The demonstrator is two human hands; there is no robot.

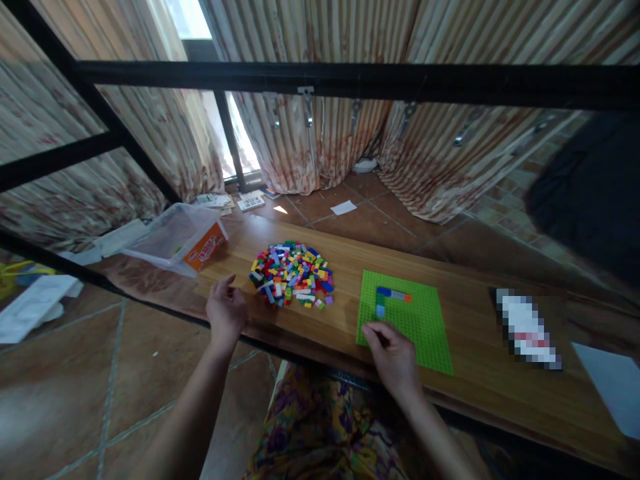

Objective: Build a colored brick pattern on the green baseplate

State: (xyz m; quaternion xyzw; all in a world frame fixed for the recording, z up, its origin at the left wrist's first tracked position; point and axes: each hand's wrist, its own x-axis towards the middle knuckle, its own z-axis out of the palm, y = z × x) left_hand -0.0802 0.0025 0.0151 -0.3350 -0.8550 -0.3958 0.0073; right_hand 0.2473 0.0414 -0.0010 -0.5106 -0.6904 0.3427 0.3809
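My left hand (227,312) hovers over the front edge of the wooden table, just left of a heap of mixed building bricks (293,273). Its fingers are loosely bent and apart, and nothing shows in them. My right hand (393,353) is at the lower left of a green baseplate (430,333), thumb and fingertips pinched together. Whatever is between those fingertips is hidden. On the baseplate, a bent line of bricks (395,294) runs from blue through greyish to orange along the top. A green and a light blue brick form its downward leg, close above my right hand.
A clear plastic bin (173,233) with an orange label stands at the table's left end. A blurred-out item (527,330) and a white sheet (613,383) lie to the right. A dark metal bar (320,79) crosses above, before striped curtains (325,140).
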